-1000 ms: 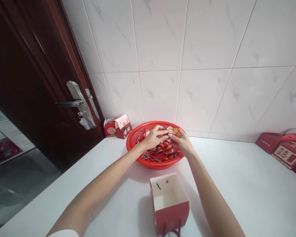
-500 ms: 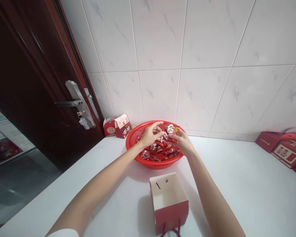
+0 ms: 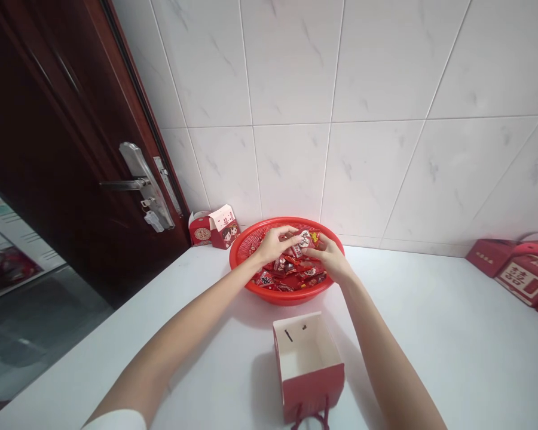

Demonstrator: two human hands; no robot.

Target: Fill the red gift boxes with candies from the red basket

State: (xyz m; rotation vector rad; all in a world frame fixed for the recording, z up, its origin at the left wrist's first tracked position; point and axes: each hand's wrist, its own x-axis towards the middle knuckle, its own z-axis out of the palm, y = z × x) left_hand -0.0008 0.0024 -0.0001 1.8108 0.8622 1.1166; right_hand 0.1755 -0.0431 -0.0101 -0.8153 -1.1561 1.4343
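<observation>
A round red plastic basket (image 3: 287, 297) against the wall holds many red wrapped candies (image 3: 291, 269). Over its middle, my left hand (image 3: 274, 243) has its fingers closed at the left side of a candy packet with a white patch (image 3: 305, 240). From the right, my right hand (image 3: 332, 257) reaches over the rim, its thumb and fingers closed around the right side of packets with red and yellow wrapping. In front of the basket stands an open red box (image 3: 311, 385) with a pale inside and a dark red cord handle.
Two small red gift boxes (image 3: 224, 227) stand left of the basket by the wall. More red boxes (image 3: 524, 278) sit at the right on the white table (image 3: 412, 310). A dark wooden door (image 3: 72, 119) is at the left.
Both hands have drawn slightly closer together over the basket. The white-patched packet has shifted a little left and tilted between them.
</observation>
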